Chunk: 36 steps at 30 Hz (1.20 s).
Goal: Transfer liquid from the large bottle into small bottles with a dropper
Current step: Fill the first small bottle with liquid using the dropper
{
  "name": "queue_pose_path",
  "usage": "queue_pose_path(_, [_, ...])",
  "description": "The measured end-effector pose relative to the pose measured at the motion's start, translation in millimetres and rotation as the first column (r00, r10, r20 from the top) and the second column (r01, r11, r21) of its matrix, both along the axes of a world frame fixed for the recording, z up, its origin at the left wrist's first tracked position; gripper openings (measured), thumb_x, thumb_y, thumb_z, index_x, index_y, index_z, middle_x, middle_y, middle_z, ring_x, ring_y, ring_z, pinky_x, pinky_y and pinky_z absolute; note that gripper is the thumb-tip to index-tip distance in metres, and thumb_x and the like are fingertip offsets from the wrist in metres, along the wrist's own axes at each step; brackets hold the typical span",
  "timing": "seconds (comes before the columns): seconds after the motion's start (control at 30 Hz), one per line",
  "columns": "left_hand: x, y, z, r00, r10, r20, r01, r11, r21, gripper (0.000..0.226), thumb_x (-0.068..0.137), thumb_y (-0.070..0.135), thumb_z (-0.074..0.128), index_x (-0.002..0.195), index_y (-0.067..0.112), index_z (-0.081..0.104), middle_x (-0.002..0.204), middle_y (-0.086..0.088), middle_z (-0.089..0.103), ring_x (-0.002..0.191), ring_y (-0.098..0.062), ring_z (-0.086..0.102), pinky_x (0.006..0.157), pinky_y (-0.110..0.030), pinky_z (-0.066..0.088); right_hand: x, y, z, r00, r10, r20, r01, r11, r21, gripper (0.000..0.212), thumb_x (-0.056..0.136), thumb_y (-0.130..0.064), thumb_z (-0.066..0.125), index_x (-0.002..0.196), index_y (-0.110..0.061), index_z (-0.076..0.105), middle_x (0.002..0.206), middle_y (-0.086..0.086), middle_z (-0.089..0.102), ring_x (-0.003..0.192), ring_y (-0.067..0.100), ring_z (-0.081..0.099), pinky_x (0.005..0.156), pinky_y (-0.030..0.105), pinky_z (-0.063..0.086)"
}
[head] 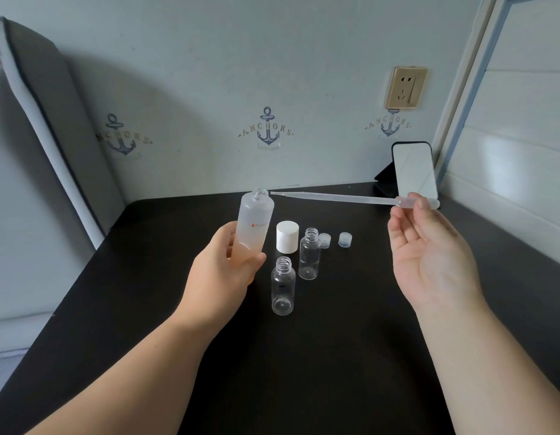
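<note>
Head view: dropper [335, 199] tip nears large bottle [253, 227].

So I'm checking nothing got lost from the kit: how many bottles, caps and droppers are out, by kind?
Large frosted bottle: 1
Small clear bottles: 2
Large white cap: 1
Small clear caps: 2
Dropper: 1
Total: 7
</note>
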<state>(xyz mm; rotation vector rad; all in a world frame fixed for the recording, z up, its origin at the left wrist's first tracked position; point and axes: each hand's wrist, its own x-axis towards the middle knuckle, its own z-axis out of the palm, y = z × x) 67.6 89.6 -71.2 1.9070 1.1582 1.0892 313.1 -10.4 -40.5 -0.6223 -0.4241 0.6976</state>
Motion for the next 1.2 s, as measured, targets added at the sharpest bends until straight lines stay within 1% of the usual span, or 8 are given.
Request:
queue_pose_path(0.17, [0.8, 1.0, -3.5, 1.000, -0.007, -0.018, 0.008, 0.999, 0.048, 0.055, 0.089, 0.032, 0.073, 0.100, 0.075, 0.041, 0.106, 0.045, 0.054, 0.097, 0.014, 0.055, 0.080, -0.031, 0.054, 1.1, -2.9, 3.3, 0.998, -0.026, 0.061, 0.025, 1.000, 0.011, 0.018, 0.085, -0.019, 0.070, 0.100, -0.009, 0.069, 0.089, -0.001, 0.076, 0.086, 0.013, 0.072, 0.082, 0.021, 0.055])
queue_pose_path(0.3, [0.6, 2.1, -3.2, 0.999, 0.006, -0.035, -0.003, 0.998, 0.063, 0.050, 0.088, 0.030, 0.073, 0.101, 0.069, 0.042, 0.108, 0.043, 0.053, 0.097, 0.002, 0.059, 0.082, -0.040, 0.057, 4.0, -5.0, 5.2, 0.993, -0.045, 0.112, 0.044, 0.999, 0.007, 0.022, 0.084, -0.021, 0.070, 0.103, -0.009, 0.069, 0.089, -0.001, 0.075, 0.086, 0.012, 0.070, 0.082, 0.021, 0.055])
queue_pose_path(0.5, [-1.1, 1.9, -1.6, 0.998, 0.012, -0.066, -0.004, 0.993, 0.121, 0.054, 0.088, 0.027, 0.074, 0.110, 0.065, 0.042, 0.107, 0.050, 0.048, 0.103, 0.019, 0.047, 0.075, -0.018, 0.041, 7.2, -6.6, 6.8, 0.985, -0.062, 0.163, 0.062, 0.998, 0.006, 0.013, 0.083, -0.018, 0.071, 0.094, -0.013, 0.074, 0.088, 0.000, 0.074, 0.080, 0.012, 0.068, 0.078, 0.022, 0.054])
queue_pose_path(0.57, [-1.7, 1.6, -1.6, 0.997, 0.015, -0.071, -0.006, 0.992, 0.123, 0.056, 0.088, 0.025, 0.074, 0.111, 0.065, 0.043, 0.106, 0.051, 0.047, 0.103, 0.020, 0.047, 0.076, -0.017, 0.040, 7.9, -7.1, 7.9, 0.980, -0.061, 0.187, 0.060, 0.998, 0.012, 0.009, 0.086, -0.014, 0.070, 0.085, -0.016, 0.079, 0.089, 0.003, 0.074, 0.078, 0.013, 0.066, 0.077, 0.022, 0.054])
queue_pose_path(0.63, [-2.2, 1.4, -1.6, 0.997, 0.019, -0.079, -0.009, 0.991, 0.131, 0.059, 0.087, 0.025, 0.074, 0.108, 0.069, 0.041, 0.105, 0.051, 0.048, 0.102, 0.021, 0.047, 0.076, -0.017, 0.040, 9.8, -7.6, 8.7, 0.972, -0.062, 0.227, 0.059, 0.998, 0.016, 0.020, 0.091, -0.008, 0.067, 0.079, -0.018, 0.080, 0.090, 0.004, 0.074, 0.077, 0.014, 0.065, 0.076, 0.023, 0.052])
queue_pose_path(0.87, [-2.1, 6.2, -5.1, 0.994, 0.052, -0.094, -0.038, 0.988, 0.147, 0.057, 0.086, 0.023, 0.075, 0.112, 0.063, 0.044, 0.103, 0.036, 0.056, 0.103, 0.015, 0.049, 0.075, -0.016, 0.038, 13.3, -5.4, 12.7, 0.954, -0.077, 0.291, 0.062, 0.996, 0.063, 0.032, 0.095, -0.001, 0.062, 0.075, -0.019, 0.079, 0.084, 0.001, 0.074, 0.075, 0.015, 0.063, 0.073, 0.022, 0.050])
queue_pose_path(1.07, [-2.8, 7.9, -7.2, 0.990, 0.060, -0.129, -0.037, 0.985, 0.168, 0.049, 0.084, 0.022, 0.076, 0.116, 0.052, 0.053, 0.100, 0.028, 0.059, 0.100, 0.015, 0.049, 0.074, -0.014, 0.037, 7.5, 2.6, 16.5, 0.956, -0.086, 0.280, 0.070, 0.995, 0.067, 0.027, 0.094, -0.002, 0.065, 0.076, -0.017, 0.079, 0.080, 0.003, 0.074, 0.072, 0.014, 0.062, 0.072, 0.021, 0.050])
queue_pose_path(1.2, [-2.5, 7.7, -8.2, 0.988, 0.060, -0.139, -0.035, 0.984, 0.174, 0.050, 0.084, 0.022, 0.076, 0.117, 0.052, 0.053, 0.101, 0.027, 0.059, 0.102, 0.014, 0.049, 0.074, -0.015, 0.038, 1.7, 7.9, 18.5, 0.960, -0.075, 0.269, 0.061, 0.996, 0.060, 0.013, 0.093, -0.003, 0.068, 0.084, -0.009, 0.075, 0.082, 0.005, 0.073, 0.070, 0.013, 0.063, 0.070, 0.021, 0.052])
